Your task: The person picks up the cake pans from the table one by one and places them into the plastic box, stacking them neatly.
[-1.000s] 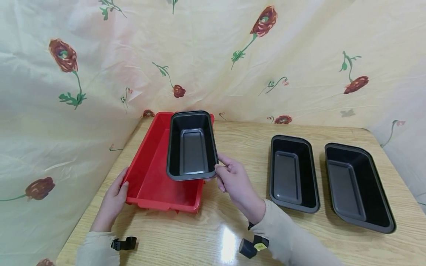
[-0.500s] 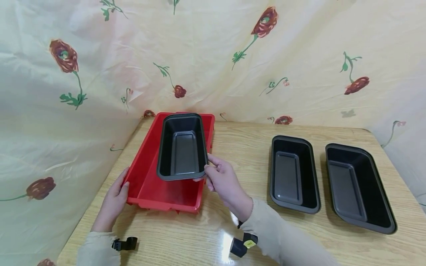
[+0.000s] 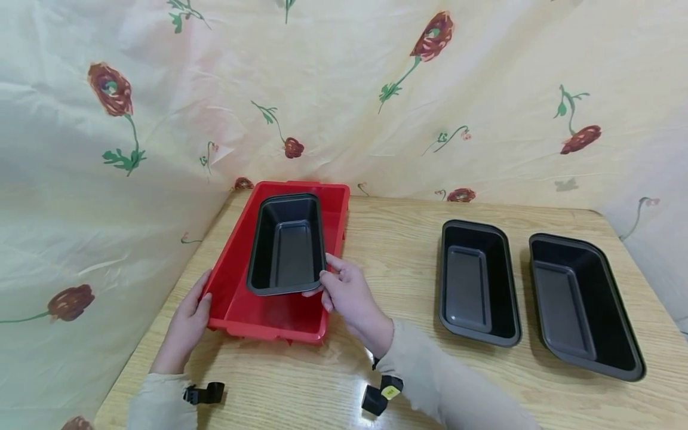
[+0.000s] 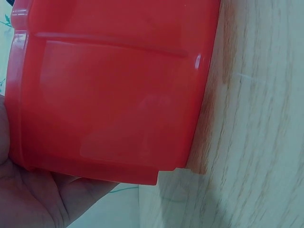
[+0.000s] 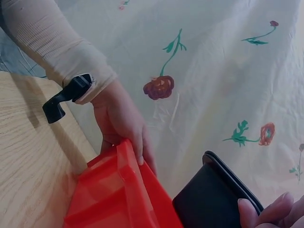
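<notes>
A black loaf pan (image 3: pixel 292 254) is over the red plastic tray (image 3: pixel 236 307), inside the tray's outline in the head view. My right hand (image 3: pixel 352 298) pinches the pan's near right corner between thumb and fingers. In the right wrist view the pan (image 5: pixel 204 199) looks tilted beside the tray's wall. My left hand (image 3: pixel 186 322) grips the tray's near left corner, thumb on the rim. Seen from the left wrist, the tray's end wall (image 4: pixel 109 104) fills much of the view, with the left hand (image 4: pixel 28 194) at its edge. Whether the pan touches the tray's floor I cannot tell.
Two more black loaf pans stand on the wooden table (image 3: pixel 392 239) to the right: one nearer (image 3: pixel 478 283), one farther right (image 3: pixel 586 307). A flowered cloth (image 3: pixel 344 95) hangs behind the table and along its left side.
My right hand has carried the loaf pan leftward and lower, from the tray's right side to over its middle. The left hand keeps its grip on the tray corner.
</notes>
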`<state>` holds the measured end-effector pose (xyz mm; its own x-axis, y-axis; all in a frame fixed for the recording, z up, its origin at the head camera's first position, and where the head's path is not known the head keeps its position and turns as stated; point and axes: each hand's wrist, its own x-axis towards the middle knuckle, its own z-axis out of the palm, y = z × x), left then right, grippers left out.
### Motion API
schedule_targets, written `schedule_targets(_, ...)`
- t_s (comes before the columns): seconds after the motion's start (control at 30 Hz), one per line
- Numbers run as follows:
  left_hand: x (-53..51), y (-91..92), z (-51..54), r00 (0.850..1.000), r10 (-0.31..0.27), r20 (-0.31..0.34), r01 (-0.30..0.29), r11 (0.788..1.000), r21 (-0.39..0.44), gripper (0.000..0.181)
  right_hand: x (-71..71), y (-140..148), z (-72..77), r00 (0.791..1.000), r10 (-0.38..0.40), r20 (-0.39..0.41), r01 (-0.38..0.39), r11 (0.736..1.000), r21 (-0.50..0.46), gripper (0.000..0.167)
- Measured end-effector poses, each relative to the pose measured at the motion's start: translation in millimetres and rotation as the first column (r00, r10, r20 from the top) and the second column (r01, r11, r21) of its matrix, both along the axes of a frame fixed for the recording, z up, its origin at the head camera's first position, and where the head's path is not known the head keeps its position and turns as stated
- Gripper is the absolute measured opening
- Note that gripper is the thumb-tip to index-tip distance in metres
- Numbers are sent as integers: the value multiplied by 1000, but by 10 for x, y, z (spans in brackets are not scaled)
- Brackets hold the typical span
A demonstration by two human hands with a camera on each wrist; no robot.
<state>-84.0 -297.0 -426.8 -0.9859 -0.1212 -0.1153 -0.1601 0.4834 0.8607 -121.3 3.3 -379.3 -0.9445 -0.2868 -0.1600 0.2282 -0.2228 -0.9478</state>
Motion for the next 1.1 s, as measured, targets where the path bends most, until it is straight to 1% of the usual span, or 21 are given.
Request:
schedule_targets(0.3,-4,3,1,1000,5,5,-5,1000,-15,54,-37,-82,-37,1000,29,-4,-28,1000,9,46)
schedule_targets(0.53,-9,10,-1,1000,9,11,-9,1000,-11,54,-25,-134,-73,998,40,42,-41,999,18,43)
schedule_targets(0.7,-14,12,6,1000,12,17,-12,1000,0,54,-25,-178,-80,998,41,56,-43,999,31,41)
schedule_targets(0.93,-15,1,-17,1000,10,10,-10,1000,-17,54,-31,-201,-96,993,47,104,-53,997,51,44)
schedule_targets(1.1,-10,-1,-11,1000,5,9,-5,1000,0,54,-46,-208,-104,993,48,109,-55,996,69,42)
